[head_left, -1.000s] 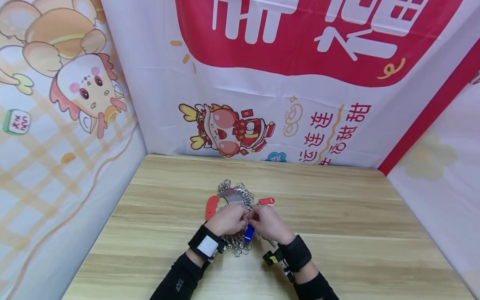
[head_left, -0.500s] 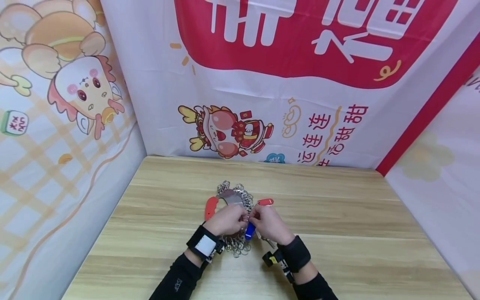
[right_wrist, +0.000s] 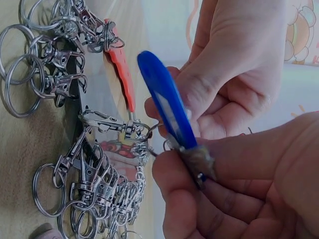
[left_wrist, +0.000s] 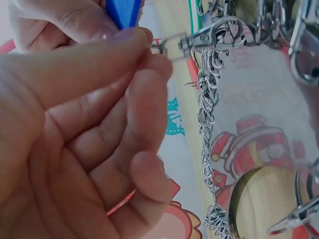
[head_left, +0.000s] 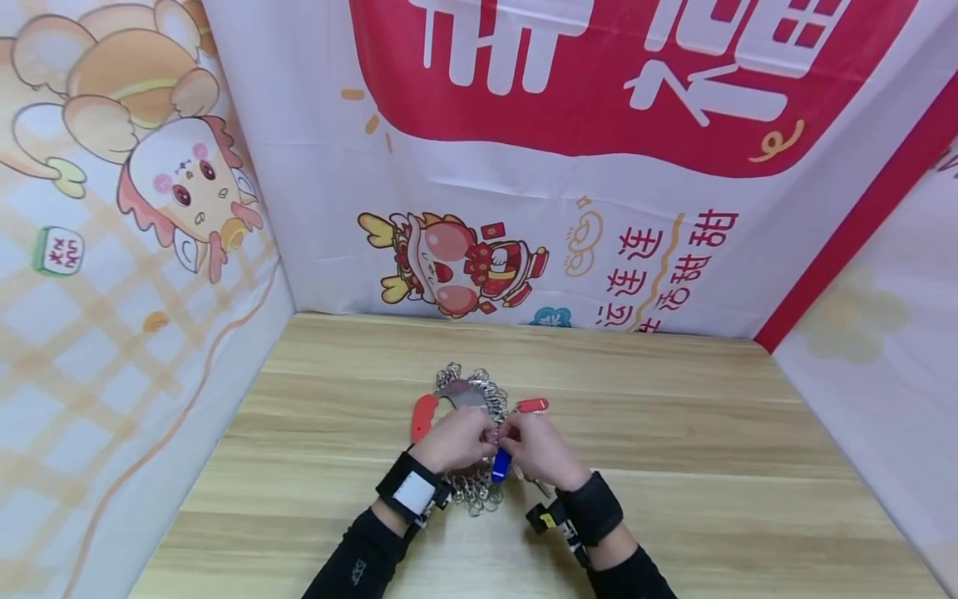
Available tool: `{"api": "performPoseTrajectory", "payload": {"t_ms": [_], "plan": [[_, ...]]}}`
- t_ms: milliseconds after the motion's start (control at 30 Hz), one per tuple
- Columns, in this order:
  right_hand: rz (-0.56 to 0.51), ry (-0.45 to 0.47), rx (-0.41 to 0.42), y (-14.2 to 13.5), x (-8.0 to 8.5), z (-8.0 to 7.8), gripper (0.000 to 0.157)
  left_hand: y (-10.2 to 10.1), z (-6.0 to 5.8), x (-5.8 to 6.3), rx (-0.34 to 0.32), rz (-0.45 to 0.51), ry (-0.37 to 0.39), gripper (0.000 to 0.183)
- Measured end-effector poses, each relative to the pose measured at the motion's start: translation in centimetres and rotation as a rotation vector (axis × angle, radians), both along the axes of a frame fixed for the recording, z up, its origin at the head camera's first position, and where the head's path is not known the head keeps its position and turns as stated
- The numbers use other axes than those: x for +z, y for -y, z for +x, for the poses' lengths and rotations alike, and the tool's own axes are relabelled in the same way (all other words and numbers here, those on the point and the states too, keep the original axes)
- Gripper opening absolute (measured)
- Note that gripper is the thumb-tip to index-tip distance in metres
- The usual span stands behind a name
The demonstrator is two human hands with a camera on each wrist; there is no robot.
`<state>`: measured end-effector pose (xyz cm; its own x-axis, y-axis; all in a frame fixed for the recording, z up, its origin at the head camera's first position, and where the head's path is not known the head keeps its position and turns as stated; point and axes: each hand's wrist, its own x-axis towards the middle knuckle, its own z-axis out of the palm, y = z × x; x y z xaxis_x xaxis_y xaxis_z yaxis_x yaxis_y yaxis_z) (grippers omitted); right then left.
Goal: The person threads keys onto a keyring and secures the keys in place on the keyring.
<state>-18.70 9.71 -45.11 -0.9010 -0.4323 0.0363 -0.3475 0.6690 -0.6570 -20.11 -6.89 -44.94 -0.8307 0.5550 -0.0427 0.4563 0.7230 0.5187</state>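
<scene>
My right hand [head_left: 545,448] pinches a small blue plastic piece with a silver metal end [right_wrist: 162,94] between thumb and forefinger. My left hand [head_left: 452,439] has thumb and forefinger pinched on a split key ring [left_wrist: 172,48], with the other fingers loosely bent. That ring belongs to a swivel clasp [right_wrist: 107,123] at the edge of a shiny metal plate [head_left: 458,391]. In the right wrist view the metal end of the blue piece is right by the ring. Many more clasps with rings [right_wrist: 92,184] hang around the plate's edge.
An orange-red handle [head_left: 422,416] sits at the plate's left side. Just beyond my right hand lies a small red piece [head_left: 532,404]. The wooden table [head_left: 711,466] has printed cloth walls [head_left: 299,216] at its back and sides.
The blue piece has swung slightly to a more upright angle and shifted a little right. Both hands stay in nearly the same place.
</scene>
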Motion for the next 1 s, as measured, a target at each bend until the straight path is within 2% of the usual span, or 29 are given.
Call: {"api": "performPoseTrajectory", "payload": {"t_ms": [233, 467, 733, 900, 1000], "plan": [[-0.005, -0.014, -0.046, -0.35, 0.06, -0.13, 0.005, -0.13, -0.15, 0.14, -0.047, 0.027, 0.037, 0.022], [0.015, -0.018, -0.002, -0.18, 0.14, 0.12, 0.005, -0.22, 0.23, -0.04, 0.000, 0.059, 0.055, 0.031], [0.014, -0.027, 0.017, -0.04, 0.35, 0.06, 0.005, -0.17, 0.20, -0.13, 0.039, 0.067, 0.045, 0.030], [0.008, -0.069, -0.015, -0.02, 0.05, 0.17, 0.007, -0.09, 0.20, -0.33, -0.004, 0.060, 0.004, 0.022], [0.004, -0.100, -0.034, 0.02, -0.17, 0.19, 0.009, -0.04, 0.33, -0.33, -0.023, 0.061, -0.026, 0.023]]}}
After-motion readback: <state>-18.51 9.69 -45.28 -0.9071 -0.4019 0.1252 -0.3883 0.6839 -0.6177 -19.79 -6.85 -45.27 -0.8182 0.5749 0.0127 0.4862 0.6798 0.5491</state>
